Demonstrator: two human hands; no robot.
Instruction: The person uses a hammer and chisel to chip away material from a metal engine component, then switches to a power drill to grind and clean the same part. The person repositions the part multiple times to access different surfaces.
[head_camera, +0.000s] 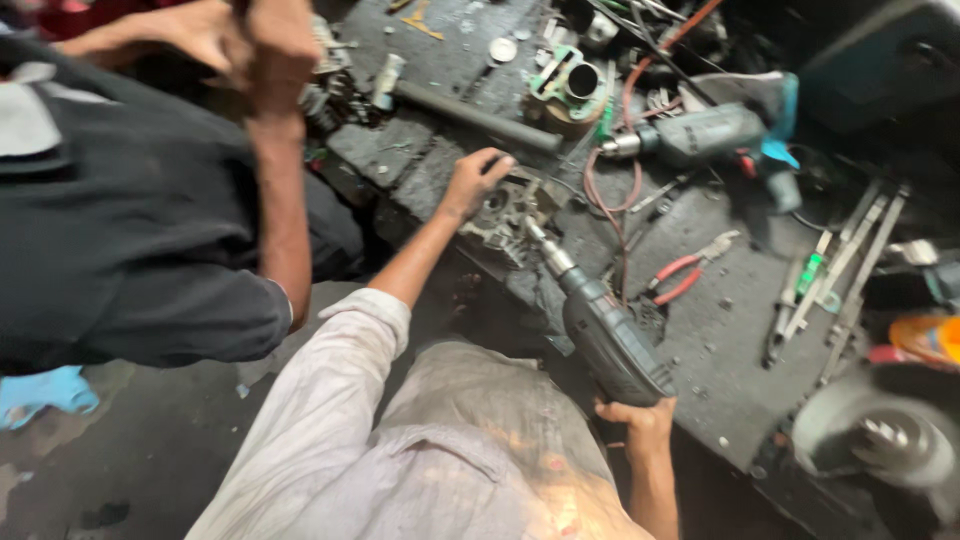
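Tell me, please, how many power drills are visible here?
2. One dark drill is in the right hand, its tip on a metal part. One grey-teal drill lies on the bench. Clutter may hide more.

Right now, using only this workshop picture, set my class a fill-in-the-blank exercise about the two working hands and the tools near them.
1. The right hand grips a dark power ____ by its handle.
2. The left hand rests on a grey metal engine part, steadying it on the ____.
3. The pliers lying right of the drill have ____ handles.

Missing words: drill; workbench; red
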